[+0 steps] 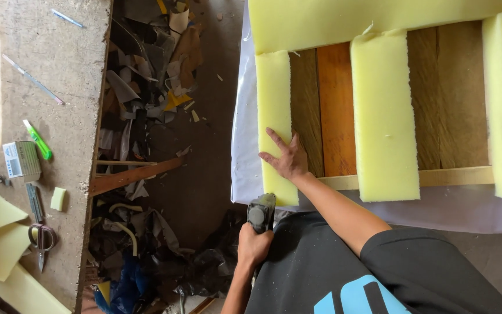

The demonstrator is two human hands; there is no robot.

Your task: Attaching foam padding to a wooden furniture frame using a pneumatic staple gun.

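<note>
We press our right hand (289, 158) flat, fingers spread, on the near end of a yellow foam strip (274, 116), which lies along the left edge of a wooden frame (337, 110); the open palm seems meant to keep the foam from shifting. Our left hand (254, 244) has its grip wrapped tight around a staple gun (261, 212), whose nose points at the strip's near end, just beside the pressing hand. A white sheet (244, 157) shows under the frame along its left and near edges. More foam strips (383, 116) lie across the boards, well apart from each other, and meet a long foam piece (344, 20) at the far edge. Away to the left, past floor scraps (146, 87), a work surface (59, 70) carries scissors (42, 241), a green cutter (38, 139) and a small box (21, 159).
</note>
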